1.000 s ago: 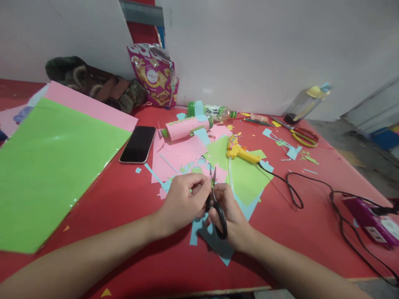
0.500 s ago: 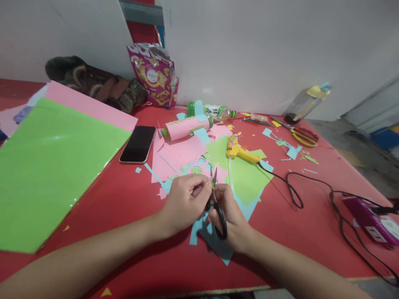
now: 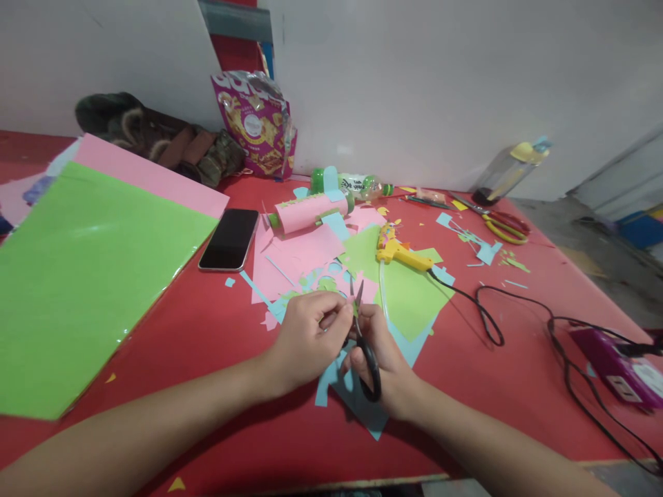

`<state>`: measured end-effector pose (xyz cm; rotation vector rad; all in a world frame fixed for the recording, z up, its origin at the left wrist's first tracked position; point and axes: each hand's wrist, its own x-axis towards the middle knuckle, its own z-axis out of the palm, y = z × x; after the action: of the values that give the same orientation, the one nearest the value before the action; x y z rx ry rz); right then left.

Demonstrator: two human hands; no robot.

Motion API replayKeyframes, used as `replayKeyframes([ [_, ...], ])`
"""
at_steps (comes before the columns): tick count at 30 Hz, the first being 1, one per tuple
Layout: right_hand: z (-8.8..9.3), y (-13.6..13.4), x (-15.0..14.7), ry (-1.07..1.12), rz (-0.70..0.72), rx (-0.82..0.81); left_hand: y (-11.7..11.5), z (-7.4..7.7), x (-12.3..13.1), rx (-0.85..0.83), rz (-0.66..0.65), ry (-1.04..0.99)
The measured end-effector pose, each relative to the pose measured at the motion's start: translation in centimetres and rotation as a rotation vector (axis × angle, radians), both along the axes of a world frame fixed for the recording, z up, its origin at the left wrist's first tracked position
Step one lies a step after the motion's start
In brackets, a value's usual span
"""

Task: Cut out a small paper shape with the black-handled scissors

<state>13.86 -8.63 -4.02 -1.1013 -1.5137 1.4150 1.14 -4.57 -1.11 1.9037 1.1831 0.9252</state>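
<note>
My right hand (image 3: 387,366) grips a pair of black-handled scissors (image 3: 371,369), blades pointing away from me and slightly apart. Close beside them, my left hand (image 3: 311,338) pinches a small piece of pink paper (image 3: 351,299) between thumb and fingertips, right at the blades. A bit of green shows there too, mostly hidden by the fingers. Below both hands lie light-blue paper sheets (image 3: 357,407). Just beyond them are pink paper (image 3: 305,252), green paper (image 3: 414,304) and many cut scraps.
A yellow glue gun (image 3: 407,256) rests on the paper, its black cord (image 3: 487,321) running right to a purple power strip (image 3: 619,369). Behind are a pink paper-wrapped roll (image 3: 305,212), a green bottle (image 3: 357,185) and red-yellow scissors (image 3: 505,226). A phone (image 3: 229,239) and large green sheets (image 3: 98,276) lie left.
The scissor blades have spread a little wider, and the handle loop has shifted slightly right and toward me. My left hand has barely moved.
</note>
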Motion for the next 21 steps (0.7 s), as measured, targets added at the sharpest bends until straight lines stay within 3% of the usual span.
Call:
replayKeyframes([
  [11, -0.11, -0.09, 0.01, -0.041, -0.025, 0.031, -0.08, 0.01, 0.07, -0.028, -0.009, -0.01],
  [21, -0.47, 0.48, -0.21, 0.066, -0.056, -0.07, 0.72, -0.56, -0.29, -0.144, -0.055, -0.109],
])
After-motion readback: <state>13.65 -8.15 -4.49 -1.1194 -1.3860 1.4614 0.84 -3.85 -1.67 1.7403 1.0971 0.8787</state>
